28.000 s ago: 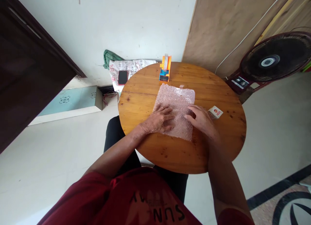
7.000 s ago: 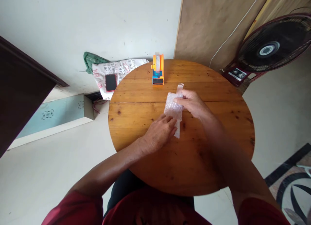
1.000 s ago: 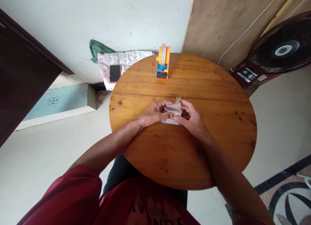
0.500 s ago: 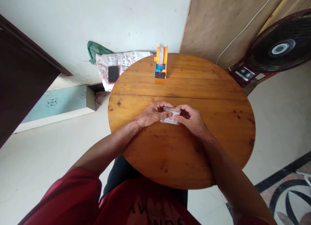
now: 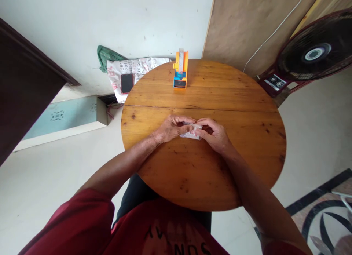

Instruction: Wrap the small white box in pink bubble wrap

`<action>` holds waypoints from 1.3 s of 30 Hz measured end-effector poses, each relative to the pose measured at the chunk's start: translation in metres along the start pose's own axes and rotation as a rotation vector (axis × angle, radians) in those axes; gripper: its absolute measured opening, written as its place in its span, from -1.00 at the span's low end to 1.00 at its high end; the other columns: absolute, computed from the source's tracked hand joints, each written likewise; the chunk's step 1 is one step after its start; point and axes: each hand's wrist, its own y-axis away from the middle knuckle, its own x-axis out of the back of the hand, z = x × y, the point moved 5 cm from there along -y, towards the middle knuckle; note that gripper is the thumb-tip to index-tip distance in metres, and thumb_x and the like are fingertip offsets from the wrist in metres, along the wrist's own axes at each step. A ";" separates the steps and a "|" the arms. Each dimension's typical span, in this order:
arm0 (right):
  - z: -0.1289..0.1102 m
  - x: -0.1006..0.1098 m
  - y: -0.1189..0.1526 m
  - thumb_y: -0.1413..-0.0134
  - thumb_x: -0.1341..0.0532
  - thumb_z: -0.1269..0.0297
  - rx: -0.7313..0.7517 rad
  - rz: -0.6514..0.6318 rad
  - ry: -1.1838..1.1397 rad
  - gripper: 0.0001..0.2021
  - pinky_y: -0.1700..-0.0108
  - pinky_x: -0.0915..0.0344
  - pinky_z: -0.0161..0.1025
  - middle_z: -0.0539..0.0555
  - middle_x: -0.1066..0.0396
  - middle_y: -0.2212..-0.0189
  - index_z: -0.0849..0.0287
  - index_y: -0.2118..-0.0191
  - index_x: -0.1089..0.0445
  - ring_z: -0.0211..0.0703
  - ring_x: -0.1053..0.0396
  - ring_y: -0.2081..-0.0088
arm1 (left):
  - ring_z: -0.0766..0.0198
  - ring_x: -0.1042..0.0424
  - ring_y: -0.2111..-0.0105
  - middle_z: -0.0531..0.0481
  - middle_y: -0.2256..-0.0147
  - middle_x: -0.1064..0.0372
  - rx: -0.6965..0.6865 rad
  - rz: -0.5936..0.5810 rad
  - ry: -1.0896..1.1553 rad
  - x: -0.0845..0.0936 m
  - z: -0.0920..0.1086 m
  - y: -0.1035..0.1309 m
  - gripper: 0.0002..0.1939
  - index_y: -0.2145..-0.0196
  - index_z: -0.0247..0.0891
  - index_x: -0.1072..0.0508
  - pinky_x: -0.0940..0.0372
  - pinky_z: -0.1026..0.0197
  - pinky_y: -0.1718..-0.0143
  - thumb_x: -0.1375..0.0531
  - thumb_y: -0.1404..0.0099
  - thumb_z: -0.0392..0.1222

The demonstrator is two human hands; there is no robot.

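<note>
Between my hands, over the middle of the wooden table, is a small whitish plastic-wrapped packet (image 5: 191,135) with faint reddish marks. My left hand (image 5: 176,127) grips its left side, thumb on the near face and fingers along the far edge. On the right side, my right hand (image 5: 213,134) pinches it with thumb and fingers. The fingers cover much of the packet, and what is inside it cannot be made out. Beyond the hands, an orange and blue tape dispenser (image 5: 180,69) with a roll of clear tape stands near the far edge.
The round wooden table (image 5: 236,97) has a seam across it. Past its far left edge lie a printed white sack (image 5: 115,69), a dark phone-like object (image 5: 127,83) and a green bag (image 5: 107,57). A large fan (image 5: 313,55) stands at the right, by the wall.
Both hands keep hold of the packet in nearly the same place. Its upper edge looks slightly more folded or tilted under the fingers. The whole view has shifted a little.
</note>
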 end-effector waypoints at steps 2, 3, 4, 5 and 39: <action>0.002 -0.001 0.001 -0.07 -0.35 0.15 -0.018 0.004 0.004 -0.83 0.21 -0.38 -0.18 0.06 -0.53 0.18 0.08 0.23 -0.48 -0.13 -0.46 0.21 | 0.28 -0.51 0.24 -0.03 0.21 -0.58 0.000 -0.008 -0.002 -0.001 0.000 0.000 -0.66 0.20 -0.24 -0.63 -0.36 0.23 0.16 -0.43 -0.11 0.00; 0.004 -0.001 0.001 -0.08 -0.34 0.13 -0.036 0.005 0.009 -0.81 0.22 -0.38 -0.18 0.05 -0.53 0.20 0.08 0.23 -0.48 -0.13 -0.45 0.24 | 0.29 -0.50 0.26 -0.03 0.22 -0.57 0.003 -0.007 -0.002 -0.001 -0.001 0.000 -0.65 0.20 -0.24 -0.62 -0.35 0.24 0.17 -0.43 -0.11 0.00; 0.006 -0.002 0.002 -0.08 -0.33 0.12 -0.058 0.004 0.018 -0.80 0.24 -0.38 -0.18 0.05 -0.52 0.23 0.08 0.21 -0.47 -0.14 -0.44 0.27 | 0.30 -0.49 0.28 -0.02 0.24 -0.57 0.008 -0.003 -0.001 -0.001 -0.001 0.000 -0.64 0.18 -0.25 -0.61 -0.35 0.25 0.19 -0.43 -0.12 0.01; 0.007 -0.002 0.002 -0.09 -0.32 0.11 -0.078 0.006 0.031 -0.79 0.26 -0.38 -0.18 0.04 -0.52 0.26 0.07 0.20 -0.47 -0.15 -0.43 0.30 | 0.31 -0.49 0.29 -0.02 0.25 -0.57 0.013 0.002 0.001 -0.001 -0.001 0.000 -0.62 0.17 -0.25 -0.60 -0.34 0.25 0.20 -0.42 -0.12 0.01; -0.031 0.000 -0.002 -0.24 -0.20 0.25 0.242 0.199 0.297 -0.81 -0.09 -0.31 0.12 0.04 -0.59 0.25 -0.06 0.31 -0.58 0.04 -0.47 0.07 | 0.34 -0.43 0.32 0.04 0.33 -0.49 -0.102 0.003 -0.054 -0.002 -0.005 -0.007 -0.66 0.21 -0.27 -0.58 -0.28 0.27 0.18 -0.37 -0.18 0.04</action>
